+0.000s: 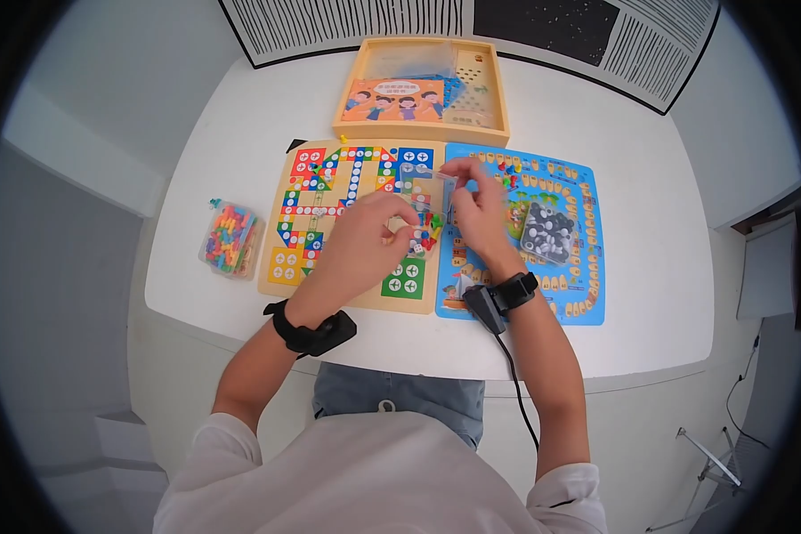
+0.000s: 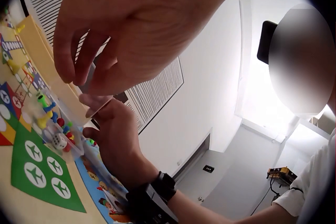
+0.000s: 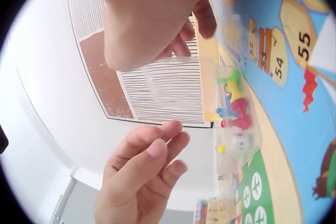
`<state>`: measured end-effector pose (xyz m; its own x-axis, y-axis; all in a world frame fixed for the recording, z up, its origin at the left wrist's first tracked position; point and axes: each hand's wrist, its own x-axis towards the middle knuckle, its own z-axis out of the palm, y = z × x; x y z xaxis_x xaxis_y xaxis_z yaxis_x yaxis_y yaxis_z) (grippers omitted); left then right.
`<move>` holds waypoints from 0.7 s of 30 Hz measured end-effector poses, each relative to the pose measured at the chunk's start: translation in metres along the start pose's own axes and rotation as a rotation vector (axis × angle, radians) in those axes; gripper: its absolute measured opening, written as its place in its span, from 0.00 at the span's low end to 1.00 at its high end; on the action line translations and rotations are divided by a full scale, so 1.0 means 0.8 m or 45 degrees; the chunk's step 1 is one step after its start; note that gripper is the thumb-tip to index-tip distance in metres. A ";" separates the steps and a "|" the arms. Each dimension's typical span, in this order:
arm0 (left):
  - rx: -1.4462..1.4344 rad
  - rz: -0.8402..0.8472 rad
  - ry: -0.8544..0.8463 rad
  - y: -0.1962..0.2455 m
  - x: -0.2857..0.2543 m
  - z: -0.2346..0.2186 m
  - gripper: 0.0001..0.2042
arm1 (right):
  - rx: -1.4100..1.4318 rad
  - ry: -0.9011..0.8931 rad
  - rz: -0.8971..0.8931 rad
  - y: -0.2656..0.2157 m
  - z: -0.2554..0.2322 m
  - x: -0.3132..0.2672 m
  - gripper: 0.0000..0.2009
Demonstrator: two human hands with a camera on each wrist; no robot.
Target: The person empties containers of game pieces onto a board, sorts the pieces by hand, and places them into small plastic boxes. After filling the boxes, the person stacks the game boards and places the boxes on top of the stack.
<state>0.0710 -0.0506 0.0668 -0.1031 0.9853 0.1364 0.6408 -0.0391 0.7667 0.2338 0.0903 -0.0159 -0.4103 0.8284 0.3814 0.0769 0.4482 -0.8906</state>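
A small clear plastic box (image 3: 252,124) stands on the flying-chess board (image 1: 285,276), near its right edge. Coloured pawns (image 2: 44,111) and a white die (image 2: 59,141) lie inside it. The box's clear hinged lid (image 3: 178,85) is raised, and my right hand (image 1: 478,214) pinches its edge between thumb and fingers. Beside the box's left side hovers my left hand (image 1: 360,245), its fingers loosely bent; nothing shows between them in the right wrist view. A few pawns (image 1: 327,173) stand on the board's upper left.
On the blue path-game board (image 1: 596,267) to the right sits a clear box of black and white pieces (image 1: 547,233). A tub of coloured pegs (image 1: 231,236) stands at the left. Behind the boards is a wooden box (image 1: 343,120) with an orange booklet (image 1: 393,102).
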 end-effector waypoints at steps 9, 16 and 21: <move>0.593 -0.122 0.244 -0.113 -0.033 -0.056 0.41 | -0.833 0.338 -0.217 0.011 -0.022 0.008 0.29; 0.553 -0.136 0.214 -0.150 -0.026 -0.034 0.52 | -1.255 0.369 -0.091 0.034 -0.015 0.001 0.32; 0.622 -0.035 0.313 -0.185 0.045 -0.046 0.50 | -1.123 0.330 -0.125 0.043 -0.019 0.002 0.26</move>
<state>-0.0556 -0.0157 -0.0184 -0.2623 0.9145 0.3080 0.9080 0.1259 0.3995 0.2491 0.1123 -0.0421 -0.2433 0.7747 0.5837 0.7607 0.5258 -0.3808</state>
